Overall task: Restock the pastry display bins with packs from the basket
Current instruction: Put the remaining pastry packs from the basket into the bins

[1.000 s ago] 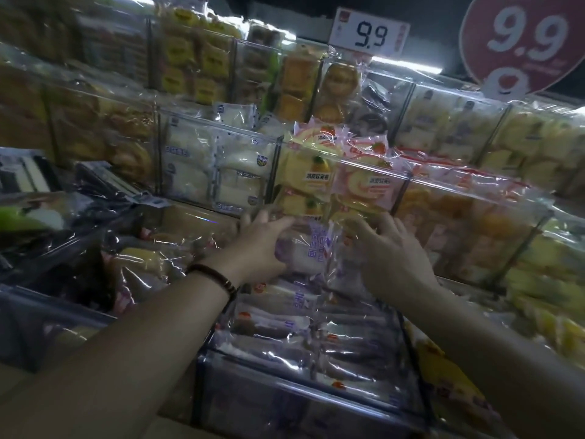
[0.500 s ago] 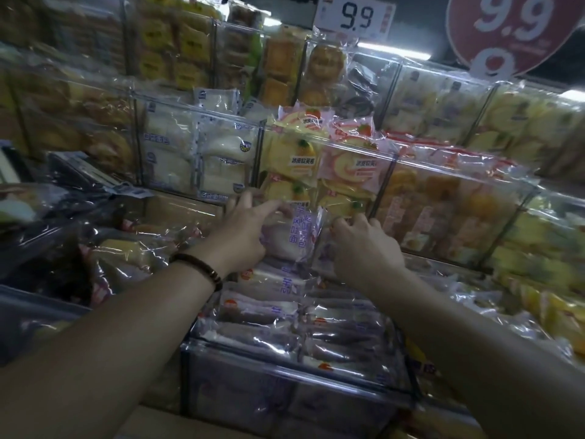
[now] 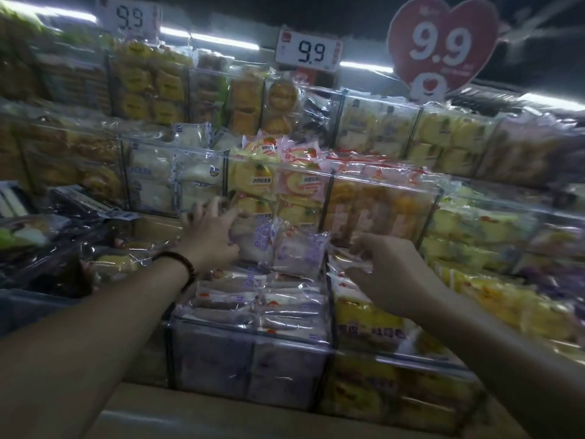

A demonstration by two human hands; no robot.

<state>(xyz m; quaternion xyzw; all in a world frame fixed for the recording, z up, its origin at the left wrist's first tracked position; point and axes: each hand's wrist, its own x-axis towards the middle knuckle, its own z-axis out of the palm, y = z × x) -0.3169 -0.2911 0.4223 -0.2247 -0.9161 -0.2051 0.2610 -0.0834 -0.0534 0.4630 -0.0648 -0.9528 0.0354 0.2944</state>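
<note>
1. My left hand grips an upright clear-wrapped pastry pack with purple print, fingers curled around its left edge.
2. Just right of those fingers a second purple-printed pack stands — both at the back of the clear acrylic display bin.
3. My right hand hovers beside it — fingers loosely bent, holding nothing I can see.

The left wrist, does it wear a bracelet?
Yes, a dark beaded bracelet circles the wrist just behind the left hand.

We stood in a shop: tiered clear bins of wrapped pastries, white price cards and a red heart sign reading 9.9.
</note>
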